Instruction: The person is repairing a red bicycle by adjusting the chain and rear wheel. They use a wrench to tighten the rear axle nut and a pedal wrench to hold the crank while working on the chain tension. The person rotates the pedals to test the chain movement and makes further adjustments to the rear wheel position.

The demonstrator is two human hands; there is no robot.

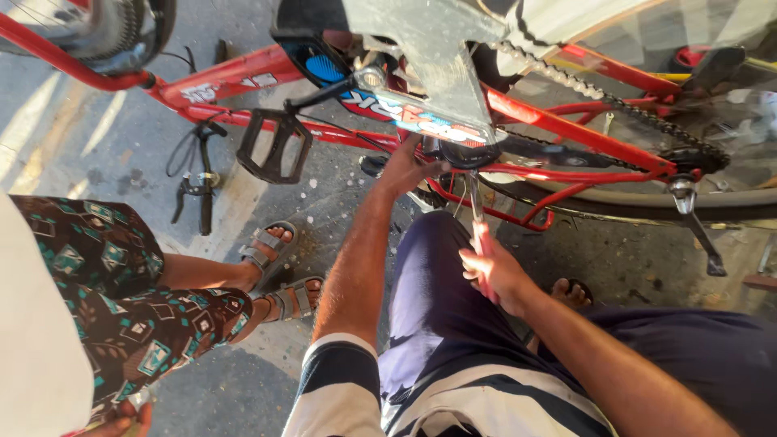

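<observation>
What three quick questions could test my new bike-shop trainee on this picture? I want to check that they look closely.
1. True or false: the red bicycle stands upright on its wheels.
2. Which hand holds the red-handled tool? A) left hand B) right hand C) neither
3. Fill in: on the ground left of the black pedal lies a loose brake ____.

Key: 1 false, it is upside down; 2 B, the left hand reaches the frame near the crank; 3 lever.

You face a red bicycle frame (566, 129) with a black pedal (273, 146); your sleeve (340, 388) is striped navy and white, and the screwdriver handle (484, 247) is red.
</observation>
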